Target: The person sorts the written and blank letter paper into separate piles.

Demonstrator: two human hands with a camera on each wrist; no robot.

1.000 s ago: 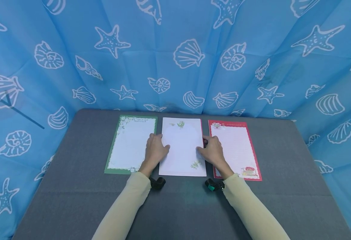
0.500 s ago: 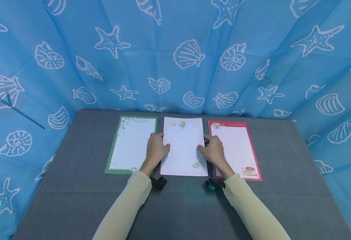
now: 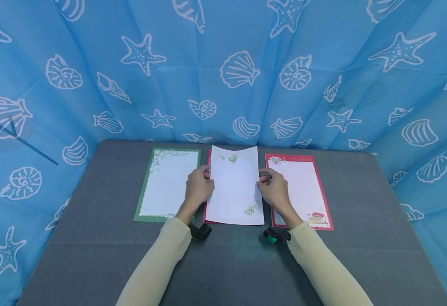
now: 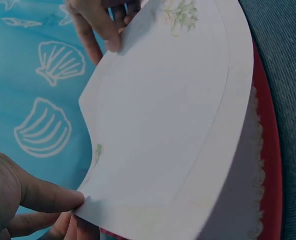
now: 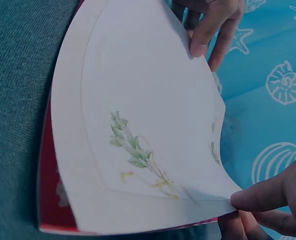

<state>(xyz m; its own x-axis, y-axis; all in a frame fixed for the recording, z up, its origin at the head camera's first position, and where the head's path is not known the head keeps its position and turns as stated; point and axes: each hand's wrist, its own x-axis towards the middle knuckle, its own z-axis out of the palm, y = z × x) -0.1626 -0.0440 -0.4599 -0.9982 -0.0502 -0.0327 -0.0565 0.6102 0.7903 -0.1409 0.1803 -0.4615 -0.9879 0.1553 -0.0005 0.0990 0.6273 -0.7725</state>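
A white sheet of paper with small green leaf prints bows upward between both hands in the head view. My left hand pinches its left edge, thumb on top and fingers beneath. On the opposite edge my right hand pinches it the same way. In the right wrist view a leafy sprig is printed near the sheet's corner. Beneath it lies a red-bordered sheet, mostly covered, its scalloped border showing along one side in the left wrist view.
A green-bordered sheet lies left of the middle, partly under my left forearm. To the right is another red-bordered sheet, partly under my right hand. The grey table ends at a blue shell-print curtain.
The white sheet shifts slightly right, then rises and bows in both hands. More of the red-bordered sheet below it now shows at the left.
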